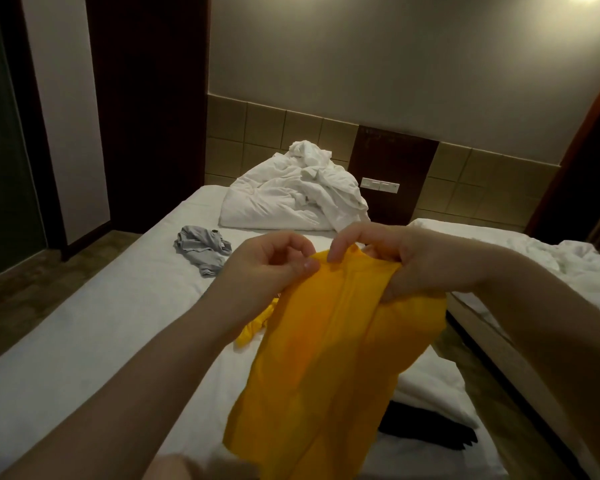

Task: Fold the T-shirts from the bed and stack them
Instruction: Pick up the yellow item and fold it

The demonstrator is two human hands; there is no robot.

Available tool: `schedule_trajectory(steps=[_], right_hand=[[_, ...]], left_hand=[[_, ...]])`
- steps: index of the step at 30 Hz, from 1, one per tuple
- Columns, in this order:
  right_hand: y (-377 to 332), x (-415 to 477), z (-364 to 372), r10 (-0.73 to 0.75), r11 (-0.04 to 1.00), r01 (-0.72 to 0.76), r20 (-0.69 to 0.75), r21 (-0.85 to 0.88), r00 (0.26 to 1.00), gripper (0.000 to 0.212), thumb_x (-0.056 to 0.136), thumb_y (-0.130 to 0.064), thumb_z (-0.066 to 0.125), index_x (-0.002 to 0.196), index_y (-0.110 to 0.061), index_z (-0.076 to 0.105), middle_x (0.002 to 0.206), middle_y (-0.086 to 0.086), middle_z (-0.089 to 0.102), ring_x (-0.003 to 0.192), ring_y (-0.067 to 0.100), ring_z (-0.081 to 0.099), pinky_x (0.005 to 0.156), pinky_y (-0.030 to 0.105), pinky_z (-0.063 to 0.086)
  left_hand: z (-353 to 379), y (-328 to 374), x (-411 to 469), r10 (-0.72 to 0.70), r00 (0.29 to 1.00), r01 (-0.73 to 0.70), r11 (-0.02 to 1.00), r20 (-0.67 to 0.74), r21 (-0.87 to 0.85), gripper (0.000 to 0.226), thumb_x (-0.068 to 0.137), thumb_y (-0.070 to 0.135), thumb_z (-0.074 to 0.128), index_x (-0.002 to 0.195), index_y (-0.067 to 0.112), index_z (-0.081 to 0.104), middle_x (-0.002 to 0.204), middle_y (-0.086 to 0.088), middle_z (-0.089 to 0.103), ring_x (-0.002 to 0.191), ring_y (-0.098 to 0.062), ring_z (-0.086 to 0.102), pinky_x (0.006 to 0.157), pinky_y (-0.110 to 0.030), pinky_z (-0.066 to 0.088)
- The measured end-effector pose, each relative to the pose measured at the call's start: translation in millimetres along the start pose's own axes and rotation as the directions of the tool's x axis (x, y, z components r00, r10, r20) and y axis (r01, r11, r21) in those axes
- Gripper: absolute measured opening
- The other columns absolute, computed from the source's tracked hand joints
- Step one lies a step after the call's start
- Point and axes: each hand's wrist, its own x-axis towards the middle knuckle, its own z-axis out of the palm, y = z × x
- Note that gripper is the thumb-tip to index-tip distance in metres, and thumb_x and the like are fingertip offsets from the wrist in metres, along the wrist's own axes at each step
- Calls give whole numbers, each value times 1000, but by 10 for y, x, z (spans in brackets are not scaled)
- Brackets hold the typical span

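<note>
**Head view — yellow cloth T-shirt (326, 358) being held above white-sheeted bed (84, 323)**

Left hand (271, 268) and right hand (395, 258) are pinching its top edge, fingers curling onto the cloth, while it is hanging toward six o'clock. A crumpled grey T-shirt (203, 249) is lying at ten o'clock — a flat black garment (430, 424) is sitting at five o'clock.

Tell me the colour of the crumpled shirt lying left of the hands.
The crumpled shirt is grey; head view.

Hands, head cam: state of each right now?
Left hand: closed, pinching the top edge of the yellow T-shirt.
Right hand: closed, gripping the same shirt's top edge.
</note>
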Motion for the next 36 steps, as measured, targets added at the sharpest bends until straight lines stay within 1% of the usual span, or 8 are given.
schedule_trajectory(steps=[7, 9, 12, 16, 21, 25, 29, 36], right_hand=[[82, 64, 0, 18, 997, -14, -57, 74, 998, 41, 67, -27, 66, 99, -46, 51, 99, -31, 56, 95, 2, 60, 66, 15, 52], [102, 100, 1, 33, 998, -29, -76, 58, 997, 41, 65, -30, 67, 100, -47, 51, 106, -21, 56, 98, 12, 60, 67, 18, 53], [121, 138, 4, 49, 998, -46, -88, 43, 995, 42, 64, -31, 67, 101, -45, 51, 108, -13, 57, 98, 16, 60, 65, 18, 53], [143, 155, 12, 66, 998, -65, -103, 10, 992, 41, 65, -34, 67, 101, -43, 50, 109, -8, 58, 97, 18, 60, 68, 23, 54], [124, 114, -22, 60, 998, -58, -100, 24, 993, 33, 78, -24, 69, 99, -40, 49, 100, -19, 57, 91, 7, 60, 67, 14, 54], [81, 63, -14, 82, 992, -77, -47, 103, 995, 48, 57, -53, 80, 97, -41, 55, 91, -19, 66, 87, 10, 66, 67, 20, 56], [61, 127, 15, 47, 982, -1, -236, 189, 971, 27, 63, -49, 59, 78, -27, 61, 66, -13, 67, 69, 9, 66, 62, 18, 53], [-16, 289, 139, -167, 982, 97, -509, -162, 844, 21, 72, -55, 56, 82, -36, 53, 86, -16, 56, 87, 8, 57, 79, 27, 50]], left_hand=[[10, -46, -174, 147, 981, -175, 954, 128, 245, 24, 87, 20, 61, 71, 37, 61, 76, 11, 60, 70, 0, 55, 63, -10, 45], [48, -67, -242, 141, 982, -168, 956, 123, 242, 9, 84, 39, 58, 76, 40, 62, 82, 19, 61, 78, 3, 57, 66, -10, 46], [102, -148, -330, 103, 993, -113, 964, 54, 239, 35, 63, 70, 43, 73, 41, 59, 86, 24, 60, 84, 6, 55, 68, -10, 46], [184, -279, -393, 238, 970, -228, 856, 37, 464, 33, 65, 69, 43, 64, 37, 48, 79, 11, 56, 81, -3, 53, 71, -23, 49], [93, -179, -237, 122, 990, -108, 979, -73, 175, 27, 76, 41, 49, 59, 21, 54, 60, 9, 53, 57, 0, 48, 55, -13, 39], [-7, -37, -117, 123, 992, -122, 987, -2, 107, 38, 81, 43, 53, 71, 7, 57, 62, -1, 49, 59, -1, 48, 55, -13, 39], [-41, 83, -52, 136, 990, -138, 986, 22, 90, 44, 78, 48, 45, 72, 6, 56, 61, 7, 49, 58, 3, 49, 55, -8, 38], [-123, -23, -17, 124, 992, -122, 986, -13, 115, 35, 78, 50, 63, 71, 16, 55, 66, 5, 57, 61, -1, 55, 54, -12, 44]])
